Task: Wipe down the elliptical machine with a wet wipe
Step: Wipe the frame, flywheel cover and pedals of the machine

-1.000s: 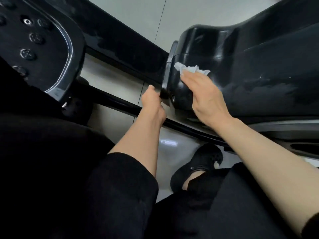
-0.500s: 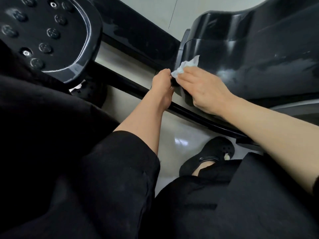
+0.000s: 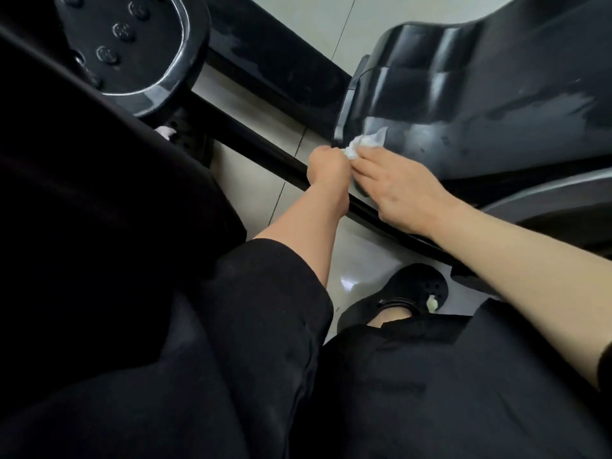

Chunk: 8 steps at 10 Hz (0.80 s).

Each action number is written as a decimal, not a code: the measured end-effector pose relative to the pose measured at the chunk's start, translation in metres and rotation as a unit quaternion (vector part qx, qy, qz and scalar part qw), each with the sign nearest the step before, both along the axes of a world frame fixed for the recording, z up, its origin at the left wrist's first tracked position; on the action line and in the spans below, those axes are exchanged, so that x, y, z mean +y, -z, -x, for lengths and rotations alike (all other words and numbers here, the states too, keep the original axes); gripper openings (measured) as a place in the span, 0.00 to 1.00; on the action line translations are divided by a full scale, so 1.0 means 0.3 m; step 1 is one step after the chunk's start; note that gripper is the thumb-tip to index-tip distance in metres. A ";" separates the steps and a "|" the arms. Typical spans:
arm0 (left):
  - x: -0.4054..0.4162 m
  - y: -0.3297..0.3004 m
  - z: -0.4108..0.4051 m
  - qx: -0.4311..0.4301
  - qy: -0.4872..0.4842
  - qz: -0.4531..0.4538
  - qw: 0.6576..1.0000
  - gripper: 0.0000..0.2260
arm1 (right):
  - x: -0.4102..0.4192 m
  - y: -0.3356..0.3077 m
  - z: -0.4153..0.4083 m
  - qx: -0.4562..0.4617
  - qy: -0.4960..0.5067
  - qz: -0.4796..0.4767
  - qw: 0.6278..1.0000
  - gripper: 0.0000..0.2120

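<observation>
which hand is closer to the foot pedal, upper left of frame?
Left. The left hand sits down-right of the foot pedal, curled by the wet wipe. The right hand lies farther right, on the wipe.

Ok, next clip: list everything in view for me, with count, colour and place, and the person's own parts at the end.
wet wipe: one, white, crumpled, against the lower edge of the housing, between the two hands
elliptical housing: one, glossy black with wet streaks, upper right
foot pedal: one, black, studded, upper left
frame rails: two, black, running diagonally from the pedal toward the housing
floor: pale tiles, showing between the rails and the legs
shoe: one in clear view, black, perforated, lower centre on the floor
trousers: black, filling the bottom
left hand: curled, pinching the wipe's near end
right hand: fingertips on the wipe, pressing it against the housing
</observation>
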<state>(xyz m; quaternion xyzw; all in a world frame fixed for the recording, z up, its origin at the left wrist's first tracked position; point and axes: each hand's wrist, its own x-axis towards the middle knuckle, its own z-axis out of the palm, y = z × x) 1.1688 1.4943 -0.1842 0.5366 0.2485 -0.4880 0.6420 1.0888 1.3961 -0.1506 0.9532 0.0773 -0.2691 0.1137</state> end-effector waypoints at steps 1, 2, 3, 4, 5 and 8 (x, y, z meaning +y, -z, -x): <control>-0.005 0.017 0.031 -0.026 -0.068 -0.054 0.996 0.17 | -0.008 -0.027 0.087 -0.013 -0.020 0.022 0.999 0.25; -0.002 0.013 0.052 -0.091 -0.072 -0.102 0.988 0.16 | 0.003 -0.020 0.031 -0.040 -0.016 0.046 0.998 0.27; 0.014 0.014 0.068 -0.146 -0.097 -0.144 0.974 0.14 | 0.031 0.009 -0.039 -0.043 0.003 0.043 0.998 0.27; 0.041 0.035 0.085 -0.234 -0.065 -0.193 0.951 0.13 | 0.010 -0.021 0.011 -0.028 -0.042 0.055 0.997 0.26; 0.071 0.054 0.121 -0.351 0.002 -0.243 0.904 0.13 | 0.003 -0.030 0.002 -0.029 -0.088 0.079 0.993 0.26; 0.049 0.077 0.138 -0.485 0.027 -0.296 0.822 0.15 | -0.050 -0.081 -0.028 -0.033 -0.064 0.156 0.985 0.30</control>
